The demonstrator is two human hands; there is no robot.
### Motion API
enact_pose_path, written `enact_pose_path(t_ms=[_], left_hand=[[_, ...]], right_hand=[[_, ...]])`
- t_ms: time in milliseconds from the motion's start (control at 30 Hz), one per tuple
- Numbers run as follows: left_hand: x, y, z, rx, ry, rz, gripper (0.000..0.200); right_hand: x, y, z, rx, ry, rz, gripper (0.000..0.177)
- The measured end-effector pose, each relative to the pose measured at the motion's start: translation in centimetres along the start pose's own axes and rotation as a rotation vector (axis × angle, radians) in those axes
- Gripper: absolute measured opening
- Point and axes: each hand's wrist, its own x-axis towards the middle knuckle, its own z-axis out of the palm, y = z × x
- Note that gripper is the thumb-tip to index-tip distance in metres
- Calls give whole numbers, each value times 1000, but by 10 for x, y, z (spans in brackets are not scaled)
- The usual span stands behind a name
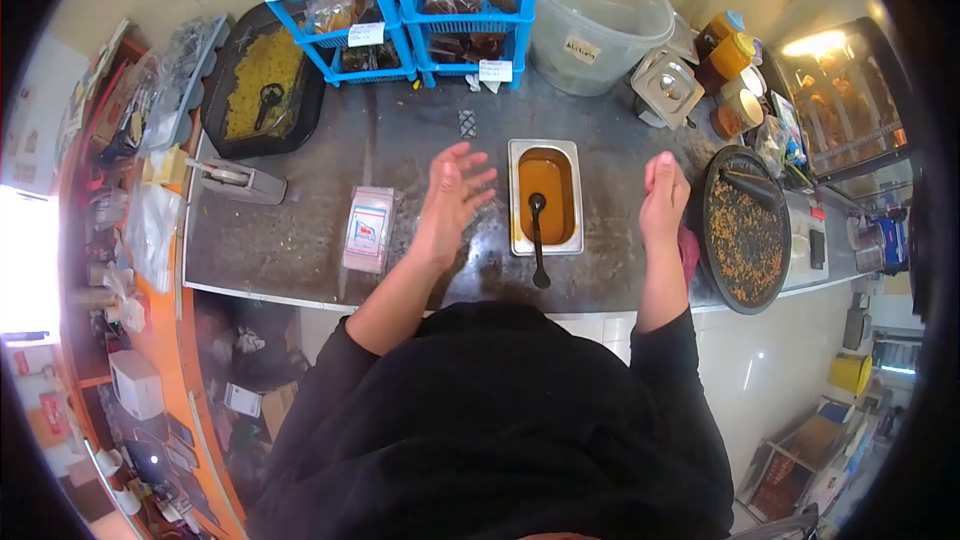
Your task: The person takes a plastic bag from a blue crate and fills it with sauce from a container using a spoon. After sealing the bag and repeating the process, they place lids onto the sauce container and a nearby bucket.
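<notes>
**Item 1. Left hand** (pixel 452 195): raised over the counter (pixel 280 240), palm open, fingers spread and slightly curled, holding nothing. It is just left of the steel pan.

**Item 2. Right hand** (pixel 663 198): raised, seen edge-on, fingers straight and pressed together, holding nothing. It is just right of the steel pan, with a red cloth (pixel 689 252) partly hidden beneath the wrist.

**Item 3. Steel pan** (pixel 545 146): rectangular, set on the counter between the 2 hands, near the front edge. It holds orange sauce (pixel 552 180).

**Item 4. Ladle** (pixel 538 240): black, its bowl resting in the sauce, its handle lying over the pan's near rim and pointing toward the person.

**Item 5. Surroundings:**
- Pink packet (pixel 368 228), flat on the counter, left of the left hand.
- Black tray of yellow food (pixel 262 90) with a dark scoop in it, at the far left.
- Round black tray of brown grains (pixel 745 230), at the right end of the counter.
- Blue baskets (pixel 420 0) of bagged goods, along the back.
- Clear plastic tub (pixel 600 20), beside the baskets.
- Lidded steel container (pixel 665 87), right of the tub.
</notes>
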Motion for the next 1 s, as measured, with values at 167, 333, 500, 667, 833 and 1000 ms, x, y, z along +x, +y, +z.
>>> enact_pose_path(t_ms=[167, 333, 500, 667, 833, 1000], left_hand=[[-4, -26, -43, 593, 113, 110, 40], [-16, -48, -99, 1531, -53, 256, 29], [-26, -56, -122, 1838, 418, 295, 63], [-37, -43, -151, 1730, 628, -256, 99], [-38, -42, -159, 1561, 604, 52, 87], [-52, -18, -107, 1272, 443, 563, 84]], right_hand=[[-6, 62, -30, -553, -19, 20, 16], [-22, 65, -37, -1173, -193, 175, 27], [-15, 85, -48, -662, -289, 297, 64], [-17, 64, -24, -580, -91, -96, 72], [-17, -21, 14, -203, -304, -95, 40], [-43, -85, 92, -110, -573, -252, 21]])
